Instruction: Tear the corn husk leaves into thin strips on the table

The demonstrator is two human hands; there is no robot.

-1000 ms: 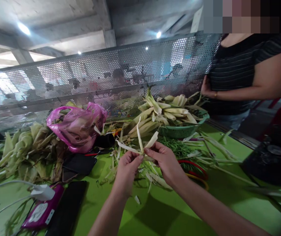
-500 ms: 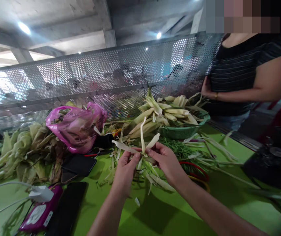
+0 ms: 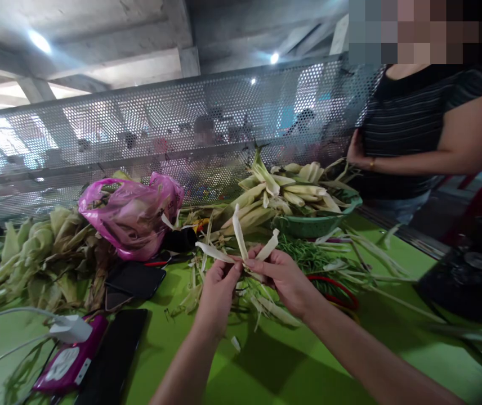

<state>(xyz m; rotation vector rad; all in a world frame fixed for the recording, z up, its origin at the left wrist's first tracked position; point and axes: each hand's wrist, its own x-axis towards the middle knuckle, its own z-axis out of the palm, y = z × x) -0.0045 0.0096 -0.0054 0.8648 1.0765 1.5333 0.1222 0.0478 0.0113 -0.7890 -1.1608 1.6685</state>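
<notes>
Pale corn husk strips stick up and out from between my two hands, above the middle of the green table. My left hand pinches the strips where they meet, with thumb against fingers. Close beside it, my right hand is also closed on the husk, its fingertips almost touching the left ones. One strip points up, one to the left and one to the right. My fingers hide the joint between them. Loose husk scraps and green shreds lie beneath my hands.
Husks fill a green basket behind my right hand. A pink plastic bag and a husk pile stand left. Phones, a purple power strip and cables lie front left. A person stands right, beside a perforated metal screen.
The upright strip now leans more to the left, and the right strip stands out further. My hands have stayed in nearly the same place, still pinching the husk.
</notes>
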